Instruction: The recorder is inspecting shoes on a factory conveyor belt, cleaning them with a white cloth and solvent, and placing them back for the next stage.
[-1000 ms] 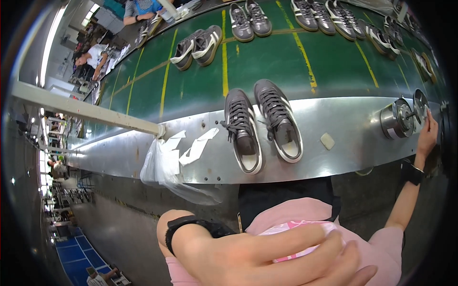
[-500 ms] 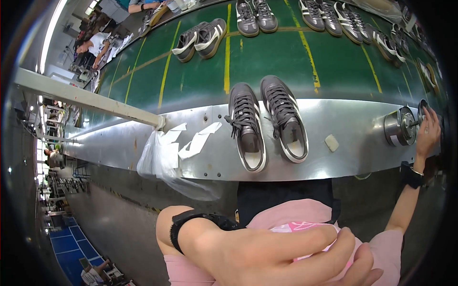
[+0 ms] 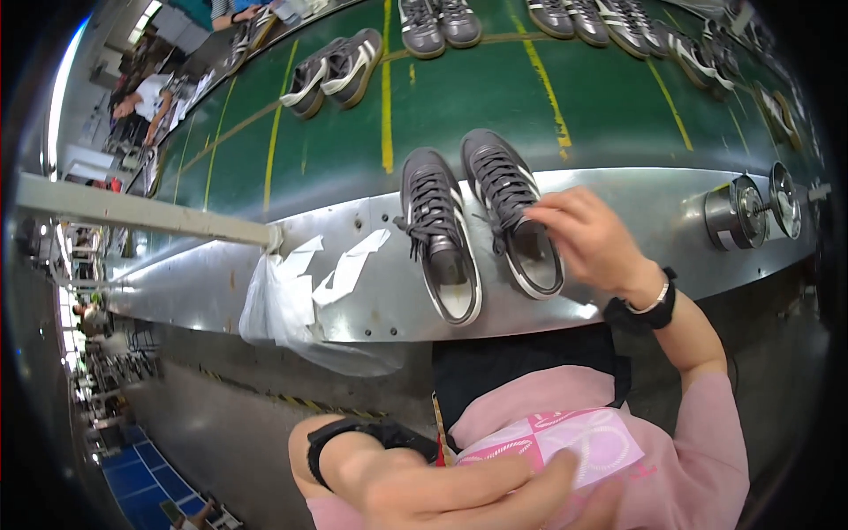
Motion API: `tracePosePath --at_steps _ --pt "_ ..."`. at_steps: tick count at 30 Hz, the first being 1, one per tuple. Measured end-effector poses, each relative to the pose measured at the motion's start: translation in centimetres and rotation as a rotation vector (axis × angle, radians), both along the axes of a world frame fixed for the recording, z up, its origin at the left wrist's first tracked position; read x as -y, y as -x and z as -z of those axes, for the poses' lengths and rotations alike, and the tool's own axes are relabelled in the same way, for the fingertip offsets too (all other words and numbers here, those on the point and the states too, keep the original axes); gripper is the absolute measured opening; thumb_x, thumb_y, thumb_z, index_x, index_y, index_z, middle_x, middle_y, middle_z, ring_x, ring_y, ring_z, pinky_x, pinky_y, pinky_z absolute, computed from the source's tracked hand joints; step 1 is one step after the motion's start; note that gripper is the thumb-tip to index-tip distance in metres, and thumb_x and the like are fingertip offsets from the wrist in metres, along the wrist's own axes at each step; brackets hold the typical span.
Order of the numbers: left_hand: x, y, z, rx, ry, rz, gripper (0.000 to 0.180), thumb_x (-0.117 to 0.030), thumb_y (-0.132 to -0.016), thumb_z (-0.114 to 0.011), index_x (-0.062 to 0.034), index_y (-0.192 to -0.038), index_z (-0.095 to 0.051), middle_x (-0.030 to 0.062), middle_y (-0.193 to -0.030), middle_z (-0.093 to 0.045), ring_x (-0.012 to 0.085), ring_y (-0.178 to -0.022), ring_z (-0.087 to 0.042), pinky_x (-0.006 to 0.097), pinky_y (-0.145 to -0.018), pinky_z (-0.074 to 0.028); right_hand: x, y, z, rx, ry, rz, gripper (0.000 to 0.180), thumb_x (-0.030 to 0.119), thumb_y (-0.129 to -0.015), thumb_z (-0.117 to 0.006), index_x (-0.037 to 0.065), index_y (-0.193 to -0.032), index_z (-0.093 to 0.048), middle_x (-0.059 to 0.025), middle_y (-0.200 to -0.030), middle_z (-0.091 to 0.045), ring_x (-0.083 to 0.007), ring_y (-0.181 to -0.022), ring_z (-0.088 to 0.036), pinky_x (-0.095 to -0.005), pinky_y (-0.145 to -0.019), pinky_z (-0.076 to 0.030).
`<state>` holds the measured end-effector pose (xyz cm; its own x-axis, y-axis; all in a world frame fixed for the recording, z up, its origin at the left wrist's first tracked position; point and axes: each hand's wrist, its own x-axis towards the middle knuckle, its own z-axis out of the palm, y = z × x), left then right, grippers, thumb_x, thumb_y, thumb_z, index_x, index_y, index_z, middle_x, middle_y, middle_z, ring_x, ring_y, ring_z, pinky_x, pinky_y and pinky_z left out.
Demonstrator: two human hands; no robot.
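Observation:
A pair of dark grey sneakers with white stripes stands in front of me, straddling the steel bench edge and green surface. My right hand (image 3: 585,237) is at the right sneaker (image 3: 503,181), fingertips pinched together near its collar and laces; whatever they hold is hidden. The left sneaker (image 3: 433,208) stands beside it, laces tied, with no hand on it. Low in the view, my left hand (image 3: 495,490) hovers before my pink shirt. Its fingers are blurred but look stretched out and apart, with nothing seen in them.
The steel bench (image 3: 397,287) borders a green surface (image 3: 459,97) with yellow lines and several more sneakers. A steel container (image 3: 733,216) with a round metal disc (image 3: 784,201) is at right. White paper strips (image 3: 353,265), a clear plastic bag (image 3: 265,309) and a pale post (image 3: 150,205) are left.
My right hand has left the metal disc and moved left to the right sneaker. The pale pad on the bench is now out of sight. My left hand has lowered slightly.

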<state>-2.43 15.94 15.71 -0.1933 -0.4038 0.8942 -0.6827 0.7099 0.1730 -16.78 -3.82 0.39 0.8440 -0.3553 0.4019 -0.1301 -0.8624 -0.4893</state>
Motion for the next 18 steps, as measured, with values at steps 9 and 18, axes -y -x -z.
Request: tracePosePath --at_steps 9,18 --pt "-0.4 -8.1 8.4 -0.281 -0.764 -0.46 0.051 0.008 -0.089 -0.052 -0.0008 -0.139 -0.051 0.0131 -0.106 -0.069 0.0227 -0.095 -0.065 0.032 -0.081 -0.049 -0.5 -3.4 2.2 -0.017 0.138 -0.008 0.037 0.004 -0.074 -0.069 0.004 -0.111 -0.065 -0.0073 -0.108 -0.062 -0.0278 -0.102 -0.059 -0.0388 -0.087 -0.049" --pt "3.6 -14.1 23.0 -0.811 -1.132 -0.55 0.032 -0.022 -0.093 -0.07 0.0007 -0.115 -0.065 0.0125 -0.096 -0.069 0.0187 -0.083 -0.065 0.032 -0.075 -0.051 0.1 -2.5 2.7 0.138 0.088 -0.08 0.028 -0.004 -0.067 -0.068 0.007 -0.092 -0.063 -0.0052 -0.093 -0.065 -0.0273 -0.094 -0.062 -0.0382 -0.083 -0.049"
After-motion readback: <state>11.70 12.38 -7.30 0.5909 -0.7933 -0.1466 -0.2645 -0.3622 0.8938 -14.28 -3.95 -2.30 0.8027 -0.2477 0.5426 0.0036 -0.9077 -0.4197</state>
